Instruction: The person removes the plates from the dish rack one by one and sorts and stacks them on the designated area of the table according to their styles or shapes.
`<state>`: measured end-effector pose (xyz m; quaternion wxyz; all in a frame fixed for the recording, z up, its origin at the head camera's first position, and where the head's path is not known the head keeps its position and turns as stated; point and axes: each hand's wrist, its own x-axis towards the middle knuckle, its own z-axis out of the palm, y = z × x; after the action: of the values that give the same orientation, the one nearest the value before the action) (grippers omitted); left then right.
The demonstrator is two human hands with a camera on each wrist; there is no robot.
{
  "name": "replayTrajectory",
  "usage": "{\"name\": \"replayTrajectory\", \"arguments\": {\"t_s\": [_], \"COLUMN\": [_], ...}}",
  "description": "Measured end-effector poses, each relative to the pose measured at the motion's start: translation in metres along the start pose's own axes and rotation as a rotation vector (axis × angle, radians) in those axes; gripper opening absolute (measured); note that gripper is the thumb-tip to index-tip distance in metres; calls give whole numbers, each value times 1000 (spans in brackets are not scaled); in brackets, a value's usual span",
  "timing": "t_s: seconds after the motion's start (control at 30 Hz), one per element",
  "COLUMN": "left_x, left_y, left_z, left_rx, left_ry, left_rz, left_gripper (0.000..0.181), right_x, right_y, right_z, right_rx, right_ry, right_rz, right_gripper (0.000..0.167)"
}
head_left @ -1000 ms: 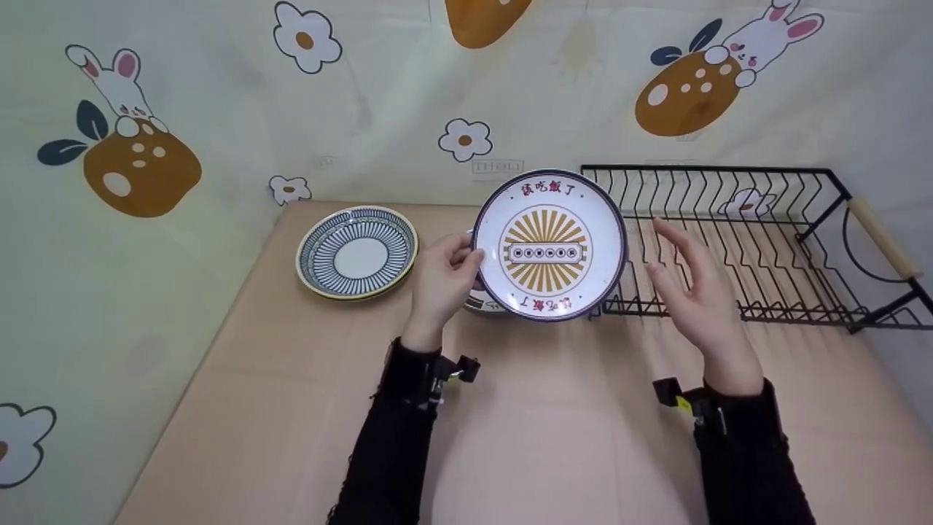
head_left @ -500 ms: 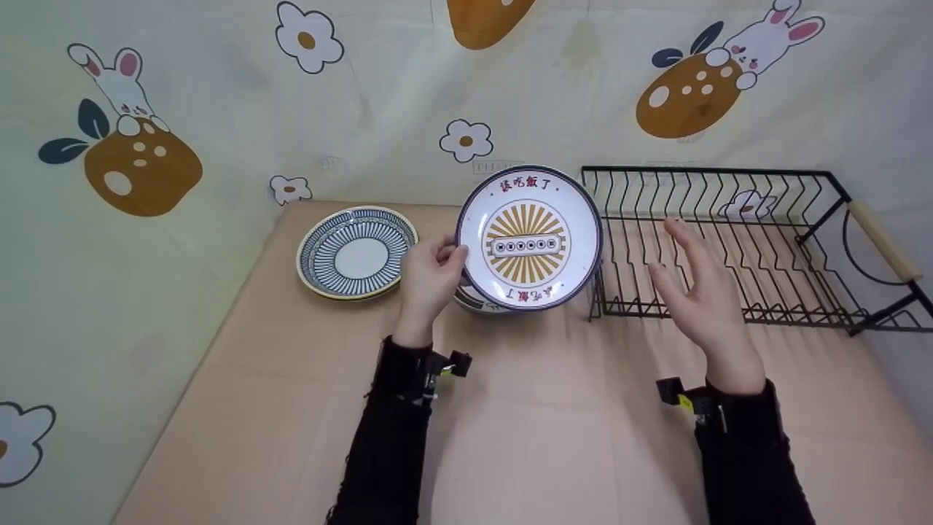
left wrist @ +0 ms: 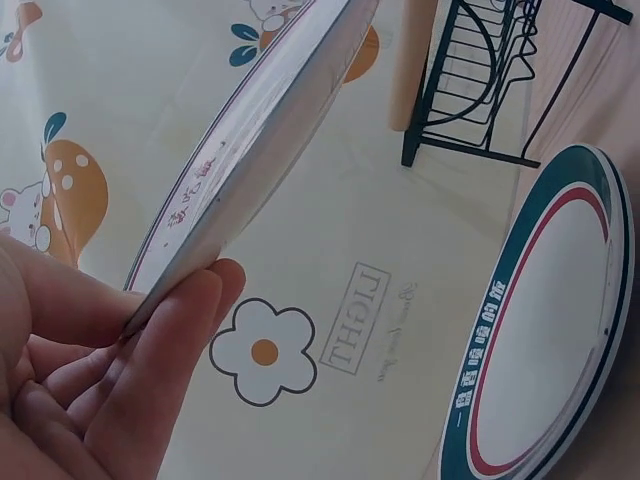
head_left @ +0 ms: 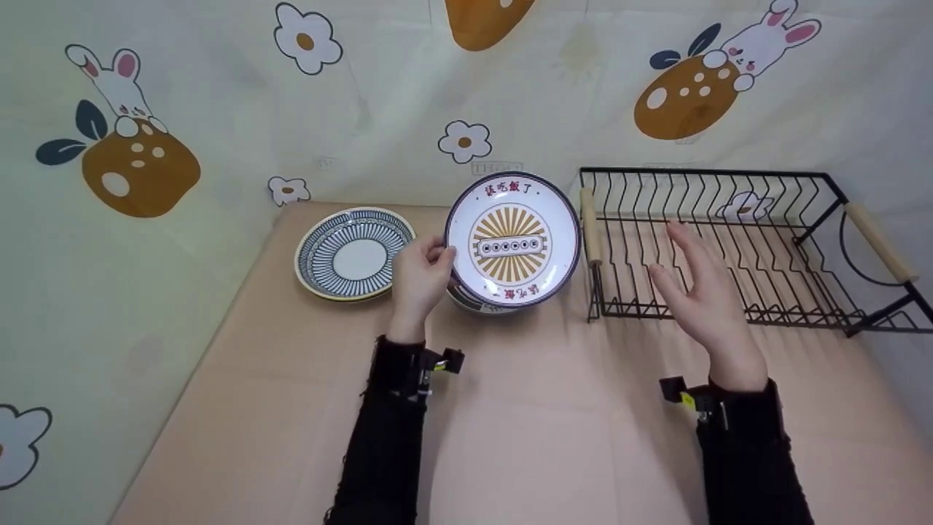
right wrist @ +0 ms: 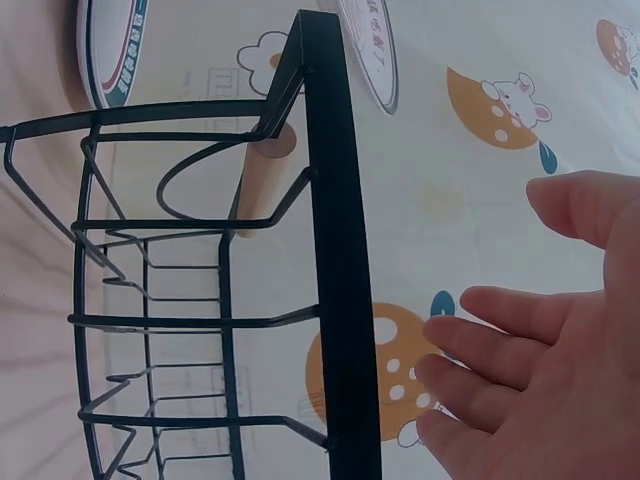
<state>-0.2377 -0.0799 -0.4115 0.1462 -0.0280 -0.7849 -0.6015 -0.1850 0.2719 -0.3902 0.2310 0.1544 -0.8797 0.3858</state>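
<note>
My left hand [head_left: 420, 286] pinches the left rim of a white plate [head_left: 510, 281] with a blue edge, yellow rays and red characters. The left wrist view shows the thumb on one face of this plate [left wrist: 250, 150] and fingers on the other. It is held tilted above another plate [head_left: 487, 308], mostly hidden in the head view; the left wrist view shows that lower plate [left wrist: 545, 350] with a green and red rim. My right hand [head_left: 703, 310] is in front of the black wire dish rack [head_left: 678, 219], fingers extended, holding nothing.
A blue-striped plate [head_left: 361, 259] with a yellow rim lies at the table's left back. The rack has wooden handles [head_left: 880, 242] at both ends and stands at the right back. A patterned cloth [head_left: 379, 109] hangs behind the table [head_left: 525, 430].
My left hand has moved left with the white plate, uncovering the rack's left wooden handle. The right hand has hardly moved.
</note>
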Motion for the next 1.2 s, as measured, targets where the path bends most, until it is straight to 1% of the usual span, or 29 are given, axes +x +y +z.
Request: {"name": "replayTrajectory", "arguments": {"t_s": [0.13, 0.27, 0.43, 0.77, 0.9, 1.03, 1.13, 1.2], "left_x": [3, 5, 7, 10, 12, 13, 14, 15], "left_y": [-5, -10, -17, -28, -31, -35, -38, -40], "left_z": [0, 0, 0, 0, 0, 0, 0, 0], "left_rx": [14, 35, 61, 91, 139, 227, 245, 231], "left_ry": [1, -2, -6, -9, -5, 7, 2, -9], "left_rz": [-22, -35, -52, -83, -97, -73, -84, -108], "left_gripper": [16, 15, 15, 14, 13, 10, 13, 16], "right_x": [-1, -1, 0, 0, 0, 0, 0, 0], "right_y": [4, 7, 11, 17, 18, 17, 16, 17], "right_z": [-1, -3, -5, -5, -5, -5, -5, -5], "right_rx": [-42, -73, -72, -107, -106, -109, -122, -131], "right_ry": [19, 25, 17, -13, -21, -23, -29, -32], "right_rz": [-9, 8, 29, 48, 59, 63, 75, 80], "right_gripper": [55, 56, 57, 59, 59, 58, 58, 58]}}
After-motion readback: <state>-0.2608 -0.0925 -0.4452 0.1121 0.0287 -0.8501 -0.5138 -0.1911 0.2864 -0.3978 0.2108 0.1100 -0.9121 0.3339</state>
